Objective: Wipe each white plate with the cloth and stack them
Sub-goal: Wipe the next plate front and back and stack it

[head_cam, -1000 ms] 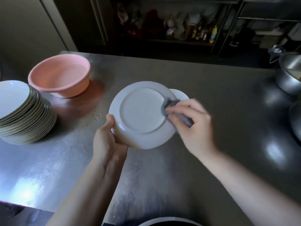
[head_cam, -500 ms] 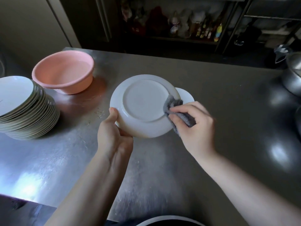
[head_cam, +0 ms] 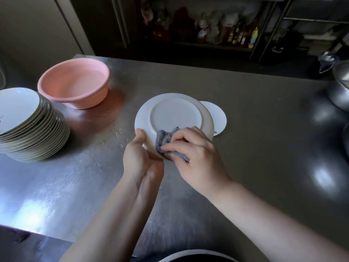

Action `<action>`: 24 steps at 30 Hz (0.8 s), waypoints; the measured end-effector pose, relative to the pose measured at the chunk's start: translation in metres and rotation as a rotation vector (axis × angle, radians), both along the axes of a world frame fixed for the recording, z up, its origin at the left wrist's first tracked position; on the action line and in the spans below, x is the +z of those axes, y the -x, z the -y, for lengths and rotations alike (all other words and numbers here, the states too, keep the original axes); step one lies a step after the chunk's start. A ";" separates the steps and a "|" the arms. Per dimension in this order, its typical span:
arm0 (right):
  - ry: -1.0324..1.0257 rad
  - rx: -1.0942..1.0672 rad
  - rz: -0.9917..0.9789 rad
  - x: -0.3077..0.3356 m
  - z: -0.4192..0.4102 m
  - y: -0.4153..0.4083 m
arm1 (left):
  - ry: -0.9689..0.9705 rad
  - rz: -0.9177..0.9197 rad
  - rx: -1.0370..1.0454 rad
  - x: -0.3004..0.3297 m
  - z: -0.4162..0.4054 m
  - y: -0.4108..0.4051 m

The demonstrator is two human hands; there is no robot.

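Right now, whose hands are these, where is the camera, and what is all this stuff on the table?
The camera sits on a person's head and looks down, so these are that person's own two hands. The left hand holds a white plate upside down. The right hand rubs it with a grey cloth. Behind it, another plate lies on the metal table. On the left stand a tall stack of plates and a pink basin. A metal bowl peeks in on the right.

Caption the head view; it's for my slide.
Left hand holds an upturned white plate while right hand wipes it with a grey cloth.
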State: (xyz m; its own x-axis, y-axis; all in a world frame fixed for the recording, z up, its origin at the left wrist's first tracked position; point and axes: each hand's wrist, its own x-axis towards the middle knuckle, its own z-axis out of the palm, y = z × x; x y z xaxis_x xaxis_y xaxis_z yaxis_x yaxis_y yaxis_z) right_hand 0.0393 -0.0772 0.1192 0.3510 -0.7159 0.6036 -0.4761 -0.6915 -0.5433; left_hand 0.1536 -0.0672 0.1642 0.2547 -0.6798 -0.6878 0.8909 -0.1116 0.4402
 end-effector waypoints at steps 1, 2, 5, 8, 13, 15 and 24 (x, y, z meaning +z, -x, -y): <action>0.028 0.001 -0.001 0.000 0.001 0.003 | -0.011 0.003 0.002 -0.001 0.001 -0.003; 0.053 -0.010 0.017 -0.001 0.001 0.008 | -0.023 0.012 0.007 -0.002 0.001 -0.007; -0.013 -0.147 0.155 0.000 0.007 0.025 | -0.052 0.070 0.031 -0.008 0.003 -0.021; -0.202 -0.272 0.299 0.007 0.024 0.040 | -0.027 0.152 -0.015 -0.012 0.000 -0.026; -0.396 -0.343 0.363 0.028 0.053 0.052 | 0.184 0.410 -0.151 -0.021 -0.004 -0.025; -0.399 -0.358 0.383 0.034 0.057 0.049 | 0.235 0.507 -0.207 -0.021 -0.004 -0.023; -0.167 -0.147 0.175 0.047 0.044 0.011 | 0.329 0.793 -0.259 -0.014 -0.003 -0.008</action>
State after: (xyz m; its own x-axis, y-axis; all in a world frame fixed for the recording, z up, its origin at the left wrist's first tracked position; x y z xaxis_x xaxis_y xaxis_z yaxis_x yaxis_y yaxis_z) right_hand 0.0278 -0.1217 0.1666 0.1369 -0.8460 0.5153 -0.4535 -0.5161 -0.7266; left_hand 0.1621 -0.0638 0.1502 0.3837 -0.9135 -0.1353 0.2761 -0.0263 0.9608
